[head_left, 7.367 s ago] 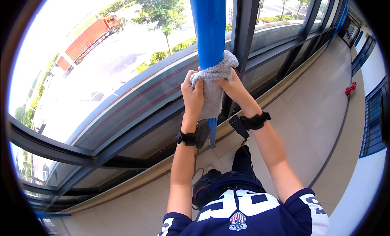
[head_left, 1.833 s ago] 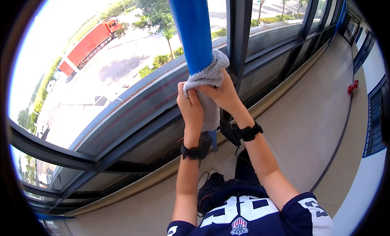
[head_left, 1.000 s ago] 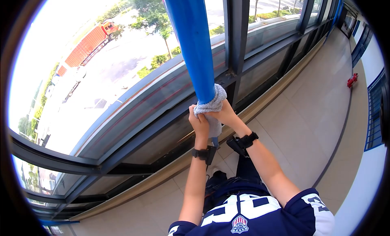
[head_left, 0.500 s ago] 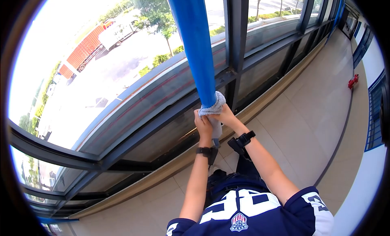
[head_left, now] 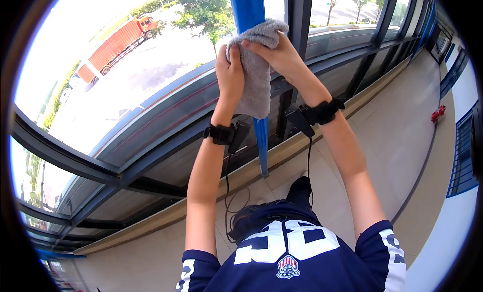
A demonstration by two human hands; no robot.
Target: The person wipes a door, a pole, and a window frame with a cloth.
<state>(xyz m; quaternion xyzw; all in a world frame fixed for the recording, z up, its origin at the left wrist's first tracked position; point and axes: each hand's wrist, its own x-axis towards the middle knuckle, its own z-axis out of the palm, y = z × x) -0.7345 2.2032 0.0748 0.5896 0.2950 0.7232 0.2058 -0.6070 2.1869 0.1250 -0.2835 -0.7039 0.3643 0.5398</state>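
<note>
A grey cloth (head_left: 256, 83) is wrapped around a blue pole (head_left: 248, 8), its loose part hanging down in front. My left hand (head_left: 230, 73) grips the cloth's left edge with the thumb on top. On the right side of the pole, my right hand (head_left: 284, 58) holds the other end, its thumb pressed on the fabric. Below the cloth the blue pole shows again, running down to the floor. The cloth hides the stretch of pole between my hands. Each wrist wears a black strap with a small device.
Dark window frames (head_left: 298, 30) stand behind and beside the pole. Under them runs a low ledge (head_left: 151, 216) along the tiled floor (head_left: 347, 156). Black cables hang from both wrist devices. A red object (head_left: 438, 114) is by the right wall. Outside is a red truck (head_left: 118, 45).
Both hands and the cloth have moved up the pole from low near its base, after sliding down earlier. More of the cloth now hangs in view.
</note>
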